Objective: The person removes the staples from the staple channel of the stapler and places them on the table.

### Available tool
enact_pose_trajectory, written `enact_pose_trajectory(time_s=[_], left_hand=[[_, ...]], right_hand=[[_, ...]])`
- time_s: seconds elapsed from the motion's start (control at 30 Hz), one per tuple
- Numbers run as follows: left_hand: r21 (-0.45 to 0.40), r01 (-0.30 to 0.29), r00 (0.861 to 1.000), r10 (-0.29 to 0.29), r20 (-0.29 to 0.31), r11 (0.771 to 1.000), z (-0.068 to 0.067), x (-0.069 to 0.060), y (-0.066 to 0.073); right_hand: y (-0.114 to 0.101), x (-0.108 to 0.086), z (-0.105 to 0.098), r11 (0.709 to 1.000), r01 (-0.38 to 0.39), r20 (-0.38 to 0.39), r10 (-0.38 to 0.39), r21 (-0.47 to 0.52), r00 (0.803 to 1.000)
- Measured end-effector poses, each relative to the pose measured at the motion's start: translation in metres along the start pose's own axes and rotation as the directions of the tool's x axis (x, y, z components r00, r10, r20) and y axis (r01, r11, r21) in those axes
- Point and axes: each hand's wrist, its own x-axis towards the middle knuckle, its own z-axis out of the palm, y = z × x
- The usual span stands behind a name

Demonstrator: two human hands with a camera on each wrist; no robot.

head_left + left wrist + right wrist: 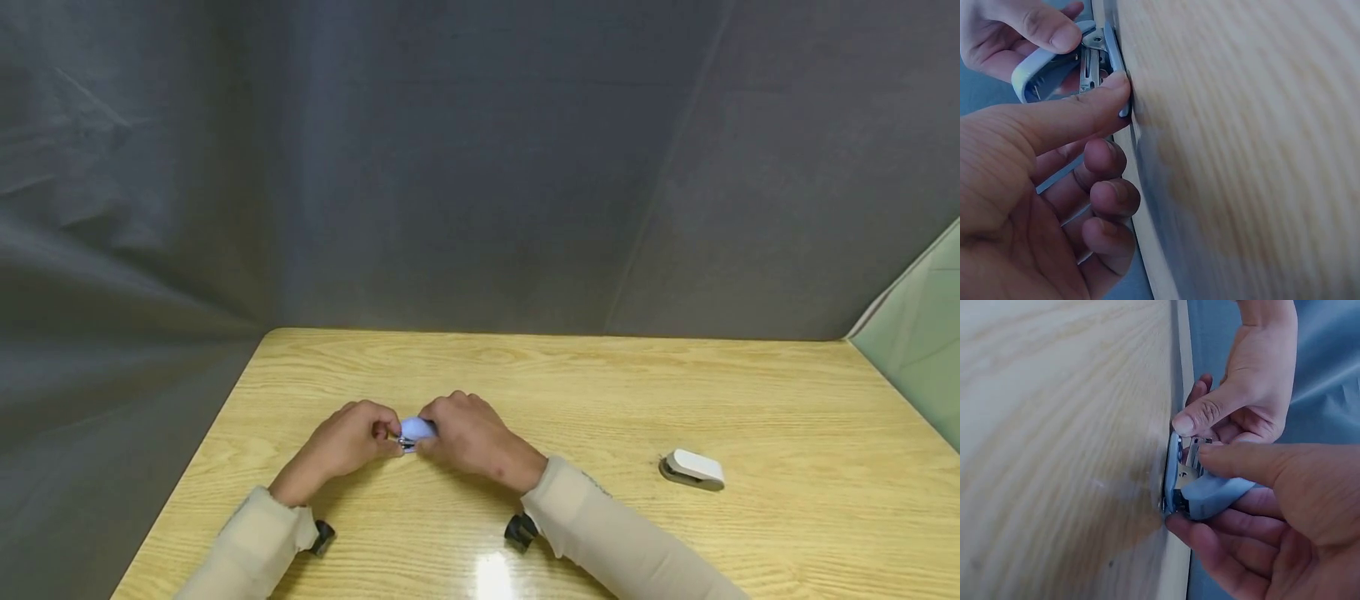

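A small light-blue stapler stands on the table with its top cover swung up from the base, baring the metal magazine. My left hand pinches the front end of the base between thumb and index finger; its other fingers curl loosely below in the left wrist view. From the right, my right hand grips the hinge end and the raised cover. Its thumb lies against the metal magazine in the right wrist view. Whether staples sit in the magazine is hard to make out.
On the right of the wooden table lies a white and grey stapler. A dark grey curtain hangs behind the table and along its left side. Pale green sheeting shows at the far right edge.
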Motion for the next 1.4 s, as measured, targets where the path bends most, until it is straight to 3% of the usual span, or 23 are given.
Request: enact_pose_trajectory(time_s=[0.37,0.93,1.4], left_hand=[[0.067,0.031,0.999,-0.03,-0.013,0.997,0.001,0.0,0.005],[0.088,0.099,0.995,-0.098,-0.01,0.991,0.003,0.001,0.008],[0.091,0.127,0.992,-0.127,-0.012,0.988,0.003,0.001,0.01]], right_hand=[[0.005,-0.004,-0.005,0.997,0.006,0.01,-0.007,0.082,1.0],[0.01,-0.012,-0.008,0.971,-0.094,0.066,0.081,0.221,0.995],[0.012,-0.02,-0.017,0.981,-0.089,0.055,0.08,0.17,0.995]])
